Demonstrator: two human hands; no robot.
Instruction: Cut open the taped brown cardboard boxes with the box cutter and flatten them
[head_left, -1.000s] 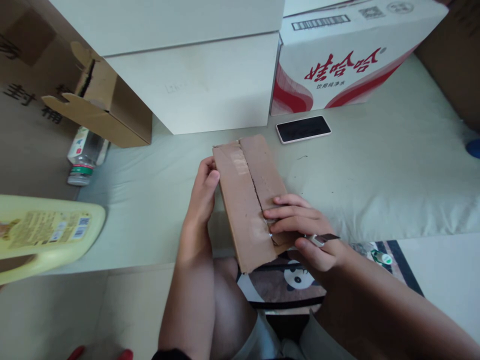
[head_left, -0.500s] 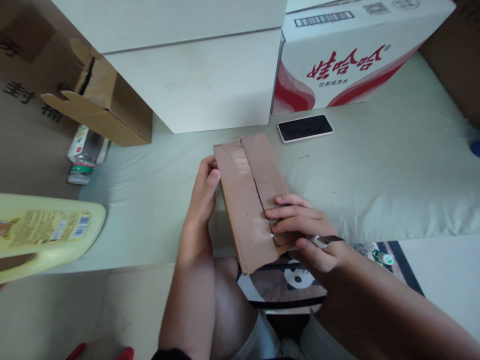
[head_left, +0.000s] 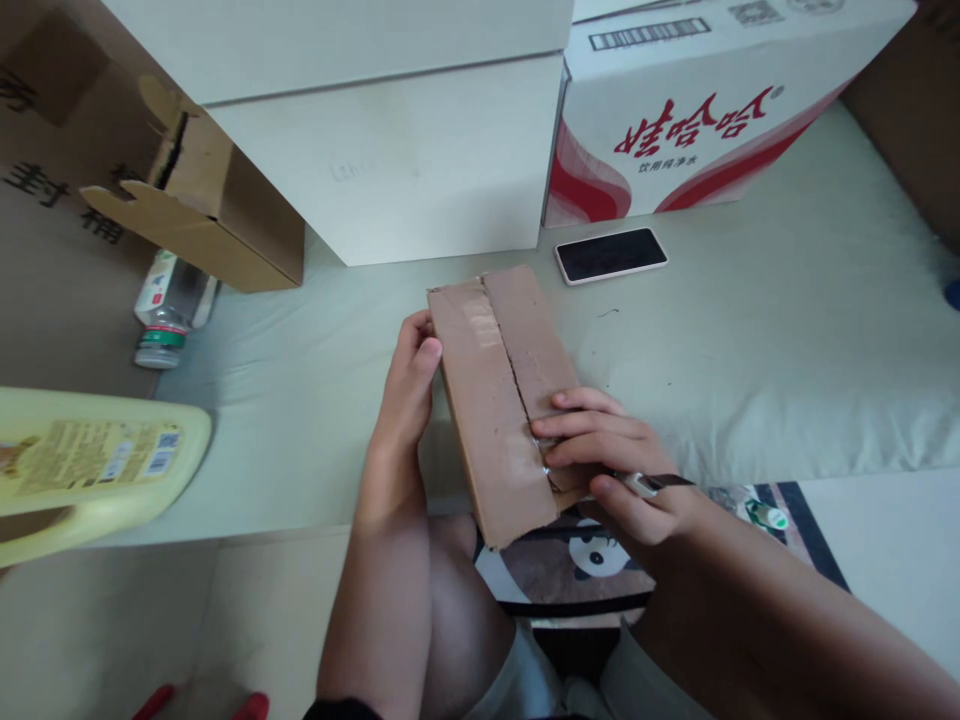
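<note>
A small brown cardboard box (head_left: 480, 390) is tilted above my lap at the edge of the covered surface. Down its upper face runs a seam with torn, shiny bits of tape near the lower end. My left hand (head_left: 411, 375) is closed on the box's left side, thumb along the edge and the other fingers partly hidden behind. Across the lower right of that face lie the fingers of my right hand (head_left: 607, 450). Between its thumb and fingers sits a small knife (head_left: 646, 485) with a whitish handle part and a dark blade pointing right, away from the box.
Ahead stand a large white box (head_left: 420, 170) and a white-and-red carton (head_left: 675, 150), with a phone (head_left: 611, 256) lying before them. On the left are an open brown carton (head_left: 240, 210), a plastic bottle (head_left: 163, 315) and a yellow jug (head_left: 112, 460).
</note>
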